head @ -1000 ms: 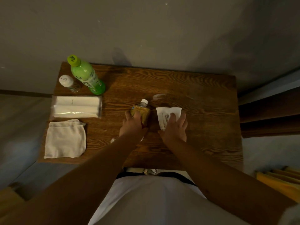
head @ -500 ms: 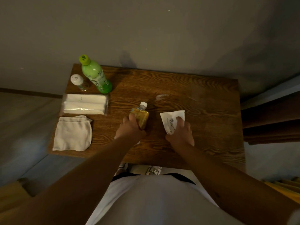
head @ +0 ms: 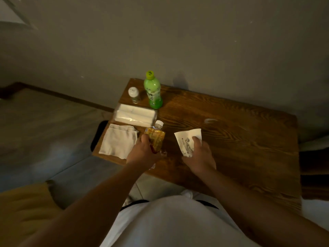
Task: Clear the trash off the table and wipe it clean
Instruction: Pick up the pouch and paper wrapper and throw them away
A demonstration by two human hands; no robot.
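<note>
My left hand [head: 142, 154] grips a small yellow-labelled bottle with a white cap [head: 155, 138], held tilted just above the wooden table [head: 249, 139]. My right hand [head: 199, 154] holds a white printed paper wrapper [head: 187, 140] over the table's middle. A folded beige cloth [head: 118, 140] lies at the table's near left corner. A small wet smear [head: 211, 120] shows on the wood beyond the wrapper.
A pack of white tissues [head: 135, 114] lies behind the cloth. A tall green bottle [head: 154, 91] and a small white-capped jar [head: 134, 95] stand at the far left corner. A grey wall rises behind the table. A dark object [head: 97, 134] sits on the floor left of the table.
The camera has swung left, so the table now sits to the right. Both hands have lifted slightly, the left keeping the yellow bottle, the right now gripping the wrapper.
</note>
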